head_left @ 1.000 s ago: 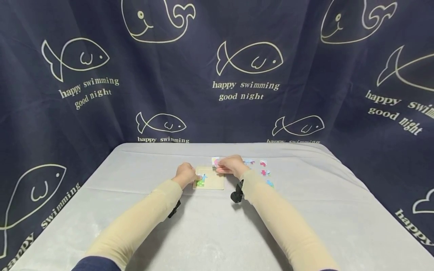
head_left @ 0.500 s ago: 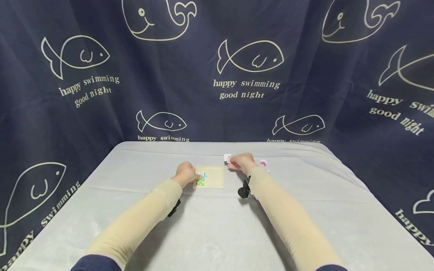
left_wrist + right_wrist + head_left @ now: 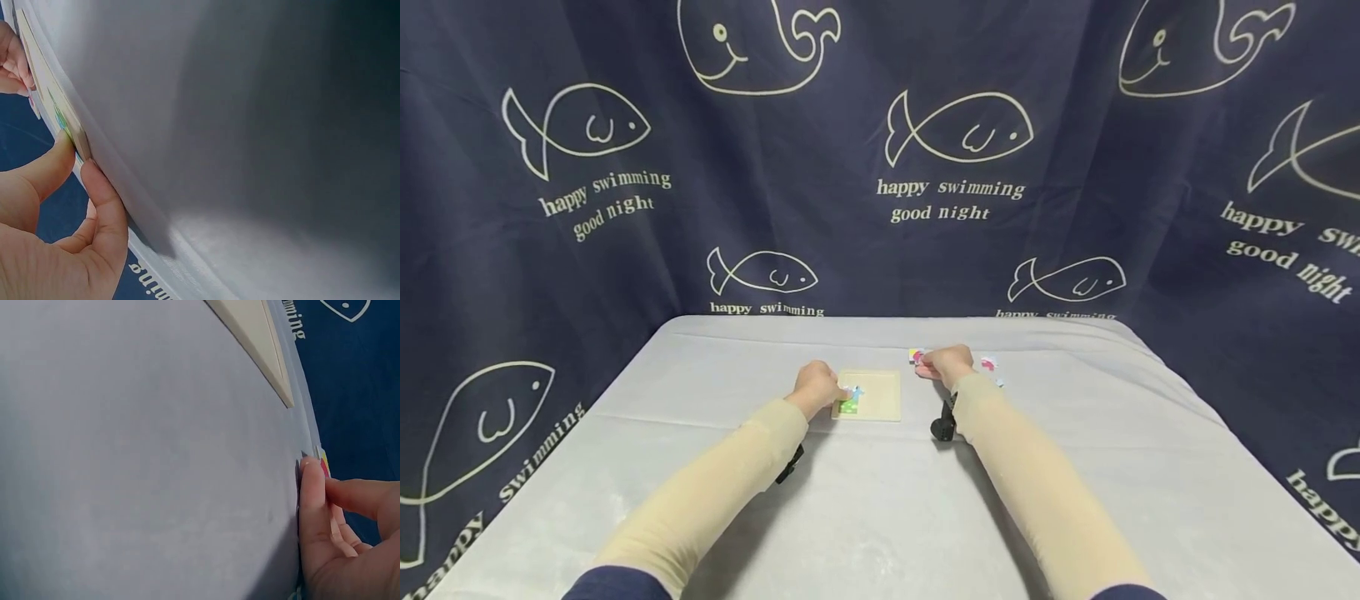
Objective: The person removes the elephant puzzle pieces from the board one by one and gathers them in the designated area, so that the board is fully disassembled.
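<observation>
In the head view my left hand (image 3: 815, 387) grips the left edge of a shallow, pale wooden puzzle tray (image 3: 882, 398). The left wrist view has the thumb on top of the rim and the index finger against its outer side. Joined blue and green puzzle pieces (image 3: 849, 406) fill the tray's left part, beside the thumb; bare wood shows to their right. Beyond the tray's right side, my right hand (image 3: 949, 362) pinches a yellow and pink puzzle piece (image 3: 915, 357) between thumb and index finger, close over the table. Fingers cover much of this piece.
A loose pink and white puzzle piece (image 3: 988, 364) lies right of the right hand, with a bluish piece (image 3: 999, 382) just nearer. The right forearm blocks part of that area. A dark blue curtain (image 3: 850, 175) hangs behind the grey-covered table (image 3: 865, 517).
The right hand has moved right, from over the tray's far right corner to beside it, carrying the puzzle piece and tilting it on the way. The left hand keeps its hold on the tray.
</observation>
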